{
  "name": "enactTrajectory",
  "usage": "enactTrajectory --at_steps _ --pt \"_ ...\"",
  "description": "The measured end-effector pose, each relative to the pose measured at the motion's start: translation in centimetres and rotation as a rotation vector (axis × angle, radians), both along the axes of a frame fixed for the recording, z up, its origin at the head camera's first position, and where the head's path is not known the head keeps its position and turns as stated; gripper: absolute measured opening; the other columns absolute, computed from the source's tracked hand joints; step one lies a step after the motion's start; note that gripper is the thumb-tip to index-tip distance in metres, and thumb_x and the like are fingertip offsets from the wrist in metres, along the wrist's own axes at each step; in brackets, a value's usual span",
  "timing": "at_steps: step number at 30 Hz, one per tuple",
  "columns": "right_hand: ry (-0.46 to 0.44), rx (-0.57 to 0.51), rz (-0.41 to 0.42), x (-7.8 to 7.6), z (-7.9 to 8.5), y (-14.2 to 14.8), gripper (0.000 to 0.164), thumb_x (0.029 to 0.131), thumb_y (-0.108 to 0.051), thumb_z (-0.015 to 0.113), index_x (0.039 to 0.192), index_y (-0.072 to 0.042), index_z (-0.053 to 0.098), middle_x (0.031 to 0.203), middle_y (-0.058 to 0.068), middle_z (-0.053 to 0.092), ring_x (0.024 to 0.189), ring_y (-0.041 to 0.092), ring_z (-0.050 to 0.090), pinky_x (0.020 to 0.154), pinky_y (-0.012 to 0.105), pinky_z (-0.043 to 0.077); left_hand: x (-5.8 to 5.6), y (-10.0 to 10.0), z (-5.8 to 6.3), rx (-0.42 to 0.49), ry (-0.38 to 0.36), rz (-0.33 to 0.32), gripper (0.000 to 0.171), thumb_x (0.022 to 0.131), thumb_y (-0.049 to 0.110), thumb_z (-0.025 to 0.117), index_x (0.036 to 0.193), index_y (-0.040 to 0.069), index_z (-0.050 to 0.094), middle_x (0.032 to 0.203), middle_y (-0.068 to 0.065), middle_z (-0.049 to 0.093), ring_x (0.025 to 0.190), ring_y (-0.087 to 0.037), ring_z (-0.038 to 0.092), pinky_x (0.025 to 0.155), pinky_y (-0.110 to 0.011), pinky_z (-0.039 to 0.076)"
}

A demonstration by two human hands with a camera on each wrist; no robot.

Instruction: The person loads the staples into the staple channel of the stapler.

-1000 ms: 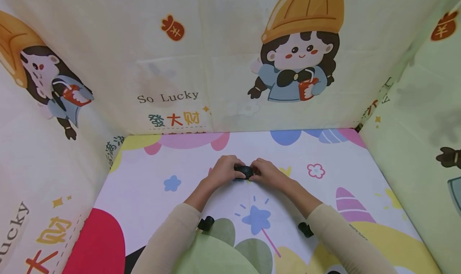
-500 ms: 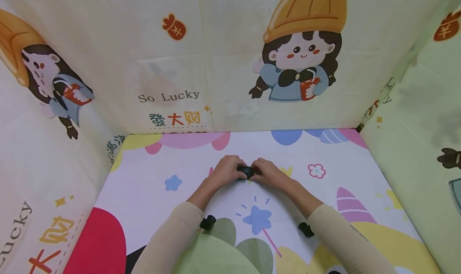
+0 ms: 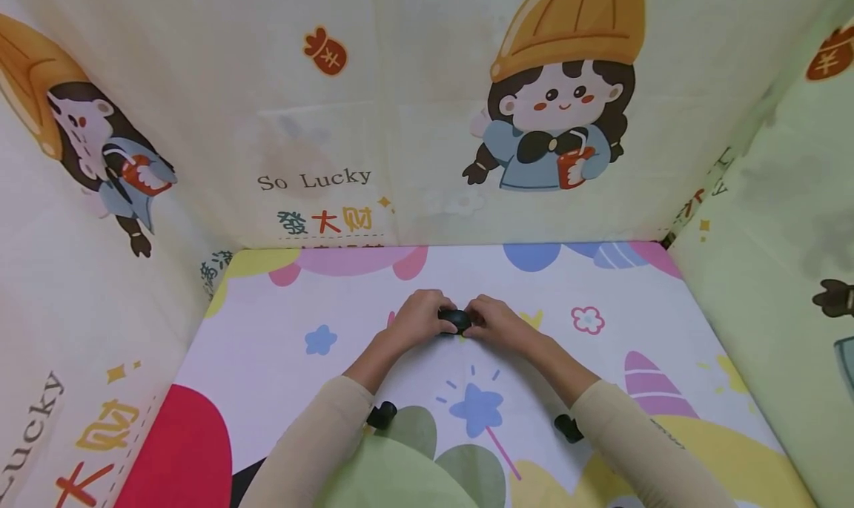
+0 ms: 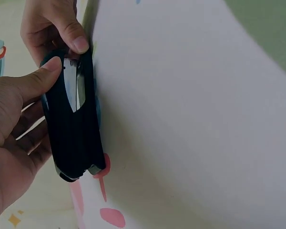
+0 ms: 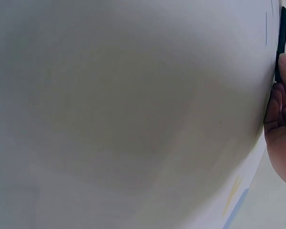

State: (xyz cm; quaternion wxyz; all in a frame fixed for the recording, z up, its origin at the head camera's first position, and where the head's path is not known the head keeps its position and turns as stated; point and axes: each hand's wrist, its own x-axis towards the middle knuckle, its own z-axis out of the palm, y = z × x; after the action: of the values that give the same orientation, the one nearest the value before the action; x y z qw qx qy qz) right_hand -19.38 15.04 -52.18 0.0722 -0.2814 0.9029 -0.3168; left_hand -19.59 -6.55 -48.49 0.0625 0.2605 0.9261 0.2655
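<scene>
A dark stapler [image 3: 457, 320] sits low over the table, between both hands. My left hand [image 3: 417, 319] grips its body from the left side, thumb on top and the other fingers behind. In the left wrist view the stapler [image 4: 69, 133] lies lengthwise, with a silvery metal strip showing near the end by the right hand. At that end my right hand [image 3: 497, 322] pinches the stapler's tip between thumb and fingers. The right wrist view catches only part of the right hand [image 5: 280, 124] and a dark edge of the stapler [image 5: 282, 43].
A white tabletop cover [image 3: 373, 278] printed with coloured shapes lies under the hands. Patterned cloth walls [image 3: 427, 137] rise at the back and on both sides. A small black device sits by each sleeve, the left one [image 3: 382, 415] and the right one [image 3: 568, 428].
Both hands keep their hold on the stapler and stay in nearly the same place. The stapler's left end shows slightly less beside the left hand than a second ago.
</scene>
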Motion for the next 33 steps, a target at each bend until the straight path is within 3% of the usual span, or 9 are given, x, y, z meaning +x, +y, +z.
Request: enactTrajectory --at_steps 9,20,28,33 --pt "0.035 0.011 0.017 0.0 -0.1 -0.2 0.027 0.088 -0.020 0.084 0.104 -0.005 0.068 0.092 0.003 0.061 0.082 0.012 0.056 0.075 0.027 0.053 0.2 -0.6 -0.3 0.054 -0.038 0.000 0.036 0.085 0.022 0.087 0.115 0.006 0.078 0.104 -0.007 0.074 0.092 -0.018 0.066 0.083 -0.034 0.055" --pt "-0.028 0.054 -0.027 0.3 0.3 -0.3 0.034 0.088 -0.021 0.083 0.115 -0.004 0.069 0.097 0.002 0.062 0.086 0.012 0.057 0.079 0.028 0.054 0.6 -1.6 0.2 0.093 -0.044 -0.014 0.043 0.087 0.020 0.085 0.124 0.003 0.073 0.118 -0.011 0.074 0.111 -0.024 0.069 0.098 -0.041 0.056" --pt "0.030 0.080 -0.049 0.6 1.5 0.1 0.040 0.089 -0.024 0.082 0.121 -0.005 0.067 0.105 0.005 0.065 0.094 0.017 0.062 0.086 0.035 0.056 1.2 -3.2 1.2 0.079 -0.042 0.059 0.060 0.089 0.037 0.082 0.137 0.005 0.065 0.134 -0.009 0.067 0.126 -0.026 0.063 0.106 -0.044 0.053" --pt "0.070 0.083 -0.048 0.9 2.7 1.1 0.044 0.089 -0.024 0.083 0.125 -0.006 0.066 0.114 0.007 0.066 0.104 0.023 0.065 0.094 0.041 0.056 1.5 -4.6 2.0 0.080 0.009 0.110 0.062 0.090 0.041 0.080 0.139 0.006 0.063 0.137 -0.008 0.065 0.126 -0.027 0.062 0.107 -0.045 0.052"
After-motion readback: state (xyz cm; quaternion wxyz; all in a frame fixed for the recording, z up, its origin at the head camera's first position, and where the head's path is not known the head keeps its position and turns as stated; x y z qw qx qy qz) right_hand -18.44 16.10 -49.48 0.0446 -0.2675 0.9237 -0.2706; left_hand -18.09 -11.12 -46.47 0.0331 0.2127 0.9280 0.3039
